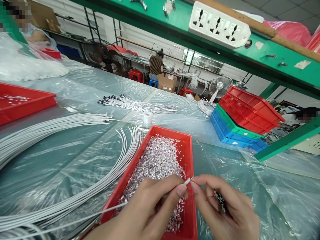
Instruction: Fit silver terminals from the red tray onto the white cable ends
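Stretching across a factory bench, a plastic-sheeted surface (75, 156) carrying long bundles of white wires (50, 133) fanned out at left, with a second bundle of black-tipped wires (135, 105) lying farther back. Sitting just in front of the hands, a red tray (186, 146) heaped with small silvery metal terminals (157, 160). Stacking up at right, well apart, red, green and blue bins (240, 120); hanging overhead, a white power strip (218, 25) on a green shelf.

Holding one white wire (112, 207) over the near end of the tray, the left hand (147, 210), fingers pinched narrow just behind the stripped tip. Meeting it, the right hand (225, 210), thumb and forefinger closed tight on what appears to be a single terminal (192, 178) at the wire's end. Seemingly fitting a terminal onto the wire tip, with the mating just under way; likely calling next for a steady push along the wire's axis while keeping the tip from bending.

Remaining unclear: whether the terminal is already seated, the piece being almost wholly covered by fingertips. Also tucked in the right palm, a dark speckled object (220, 201), too hidden to identify. Cutting off at the lower edge, both wrists and the tray's near corner. Working in the background, other people, faces blurred.
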Demonstrator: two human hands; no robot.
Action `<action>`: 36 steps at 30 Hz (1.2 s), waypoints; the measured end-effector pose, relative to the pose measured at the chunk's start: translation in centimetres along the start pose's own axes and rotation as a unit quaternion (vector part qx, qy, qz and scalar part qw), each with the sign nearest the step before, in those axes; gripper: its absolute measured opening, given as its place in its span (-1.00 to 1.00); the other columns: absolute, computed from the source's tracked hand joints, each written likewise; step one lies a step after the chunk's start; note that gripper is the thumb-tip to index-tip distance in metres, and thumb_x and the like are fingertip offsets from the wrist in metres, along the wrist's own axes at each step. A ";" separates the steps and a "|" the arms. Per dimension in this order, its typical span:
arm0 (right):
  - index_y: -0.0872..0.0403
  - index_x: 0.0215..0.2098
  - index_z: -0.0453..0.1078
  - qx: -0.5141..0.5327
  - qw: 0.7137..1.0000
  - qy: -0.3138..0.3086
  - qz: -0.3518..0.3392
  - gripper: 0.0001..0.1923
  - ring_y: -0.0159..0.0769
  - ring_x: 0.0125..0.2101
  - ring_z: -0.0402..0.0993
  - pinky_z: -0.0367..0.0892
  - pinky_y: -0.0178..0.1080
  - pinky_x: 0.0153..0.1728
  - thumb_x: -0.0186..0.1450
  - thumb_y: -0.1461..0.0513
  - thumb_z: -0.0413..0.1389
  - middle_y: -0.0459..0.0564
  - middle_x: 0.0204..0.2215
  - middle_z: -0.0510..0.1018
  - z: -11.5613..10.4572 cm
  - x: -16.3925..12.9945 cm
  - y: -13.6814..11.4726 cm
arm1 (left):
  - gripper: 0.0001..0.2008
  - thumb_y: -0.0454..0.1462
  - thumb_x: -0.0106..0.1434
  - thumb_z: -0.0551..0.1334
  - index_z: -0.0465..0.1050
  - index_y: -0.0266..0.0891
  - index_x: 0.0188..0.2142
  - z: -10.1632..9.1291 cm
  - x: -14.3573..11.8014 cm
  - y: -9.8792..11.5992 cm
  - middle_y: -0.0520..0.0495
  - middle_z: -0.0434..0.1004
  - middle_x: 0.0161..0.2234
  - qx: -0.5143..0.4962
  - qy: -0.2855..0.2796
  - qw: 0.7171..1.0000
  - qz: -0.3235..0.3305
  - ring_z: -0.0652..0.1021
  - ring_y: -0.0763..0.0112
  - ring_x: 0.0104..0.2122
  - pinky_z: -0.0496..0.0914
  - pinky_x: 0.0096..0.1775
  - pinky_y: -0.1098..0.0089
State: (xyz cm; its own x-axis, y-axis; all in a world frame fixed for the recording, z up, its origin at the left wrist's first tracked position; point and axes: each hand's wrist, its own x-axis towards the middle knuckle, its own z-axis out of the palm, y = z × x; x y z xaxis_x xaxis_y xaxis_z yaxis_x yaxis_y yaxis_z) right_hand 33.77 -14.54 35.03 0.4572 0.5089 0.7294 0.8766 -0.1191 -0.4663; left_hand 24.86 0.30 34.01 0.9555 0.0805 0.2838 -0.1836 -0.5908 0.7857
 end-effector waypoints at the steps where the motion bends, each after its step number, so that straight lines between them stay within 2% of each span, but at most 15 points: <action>1: 0.01 -0.21 0.38 -0.005 1.000 -0.001 -0.002 -0.80 -0.51 -0.73 0.19 0.29 -0.47 -0.61 0.30 0.43 0.12 -0.27 -0.57 0.42 0.0 0.0 0.0 | -0.64 -0.17 0.46 -0.09 0.27 -0.18 -0.44 0.0 0.0 0.0 0.11 0.28 -0.61 0.003 0.001 1.000 0.006 0.32 0.50 -0.61 0.20 -0.51 0.46; 4: 0.00 -0.22 0.38 -0.025 1.000 -0.007 -0.004 -0.80 -0.50 -0.72 0.15 0.21 -0.46 -0.67 0.30 0.43 0.11 -0.28 -0.60 0.36 -0.1 0.0 -0.2 | -0.66 -0.19 0.45 -0.07 0.35 -0.19 -0.39 -0.4 0.0 0.1 0.07 0.38 -0.57 0.011 -0.011 1.000 0.008 0.38 0.47 -0.57 0.24 -0.49 0.46; 9: -0.01 -0.21 0.36 -0.038 0.999 -0.017 -0.006 -0.80 -0.50 -0.72 0.15 0.10 -0.44 -0.73 0.30 0.42 0.10 -0.29 -0.63 0.27 -0.3 -0.2 -0.4 | -0.72 -0.22 0.44 0.00 0.40 -0.17 -0.35 -0.8 -0.2 0.2 0.07 0.44 -0.50 -0.019 -0.039 0.999 -0.014 0.45 0.46 -0.48 0.29 -0.39 0.48; 13: -0.01 -0.22 0.34 -0.028 0.999 -0.024 -0.004 -0.80 -0.50 -0.72 0.15 0.11 -0.45 -0.71 0.30 0.41 0.08 -0.29 -0.63 0.23 -0.3 -0.2 -0.4 | -0.71 -0.19 0.46 -0.04 0.38 -0.14 -0.31 -0.5 -0.5 0.1 0.08 0.41 -0.49 -0.025 -0.035 0.999 -0.027 0.44 0.44 -0.46 0.26 -0.38 0.45; 16: -0.01 -0.24 0.32 -0.003 0.999 -0.033 0.003 -0.80 -0.51 -0.72 0.10 0.08 -0.45 -0.71 0.29 0.42 0.05 -0.30 -0.62 0.17 -0.3 0.0 -0.3 | -0.71 -0.17 0.47 -0.08 0.34 -0.13 -0.29 -0.2 -0.6 -0.1 0.08 0.43 -0.45 -0.016 -0.055 0.998 -0.038 0.45 0.44 -0.43 0.27 -0.34 0.43; 18: -0.01 -0.26 0.31 0.016 0.999 -0.037 0.015 -0.80 -0.50 -0.72 0.06 0.05 -0.45 -0.72 0.29 0.43 0.05 -0.30 -0.61 0.13 -0.3 0.1 -0.2 | -0.71 -0.18 0.48 -0.09 0.32 -0.13 -0.29 -0.1 -0.7 -0.2 0.07 0.44 -0.45 0.012 -0.056 0.998 -0.021 0.45 0.43 -0.44 0.28 -0.35 0.42; 22: -0.03 -0.26 0.30 0.048 0.997 -0.043 0.035 -0.82 -0.49 -0.72 -0.01 0.00 -0.45 -0.74 0.31 0.40 0.07 -0.31 -0.62 0.11 -0.1 0.2 -0.1 | -0.75 -0.26 0.48 -0.09 0.31 -0.15 -0.26 0.0 -0.5 -0.5 0.08 0.46 -0.49 0.093 0.007 0.993 0.067 0.47 0.44 -0.53 0.28 -0.45 0.42; 27: -0.04 -0.28 0.30 0.069 0.994 -0.052 0.071 -0.83 -0.50 -0.73 -0.03 -0.05 -0.47 -0.74 0.32 0.38 0.06 -0.33 -0.63 0.16 0.0 0.2 -0.3 | -0.70 -0.32 0.50 -0.15 0.25 -0.21 -0.31 0.3 0.2 -0.3 0.08 0.47 -0.57 0.145 0.118 0.965 0.184 0.48 0.47 -0.64 0.26 -0.58 0.41; 32: -0.06 -0.30 0.32 0.113 0.988 -0.041 0.095 -0.83 -0.50 -0.73 -0.01 -0.07 -0.46 -0.73 0.31 0.37 0.08 -0.32 -0.64 0.17 0.3 0.3 -0.1 | -0.73 -0.36 0.50 -0.15 0.25 -0.24 -0.25 0.4 0.6 -0.2 0.01 0.56 -0.50 0.178 0.154 0.948 0.215 0.54 0.46 -0.63 0.28 -0.61 0.41; 36: -0.07 -0.34 0.34 0.135 0.984 -0.031 0.113 -0.83 -0.50 -0.74 -0.05 -0.13 -0.43 -0.73 0.29 0.36 0.08 -0.31 -0.66 0.10 0.4 0.4 0.0 | -0.76 -0.36 0.50 -0.13 0.24 -0.23 -0.24 0.6 0.4 -0.5 0.04 0.54 -0.53 0.200 0.173 0.938 0.225 0.56 0.45 -0.62 0.30 -0.60 0.41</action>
State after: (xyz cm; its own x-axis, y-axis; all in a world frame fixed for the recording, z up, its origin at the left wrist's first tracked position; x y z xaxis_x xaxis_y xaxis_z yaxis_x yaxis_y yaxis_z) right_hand 33.91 -13.98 35.13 0.6183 0.5477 0.5637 0.6776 -0.0080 -0.7354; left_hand 25.45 0.16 33.44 0.6578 -0.0340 0.7525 -0.3817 -0.8762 0.2941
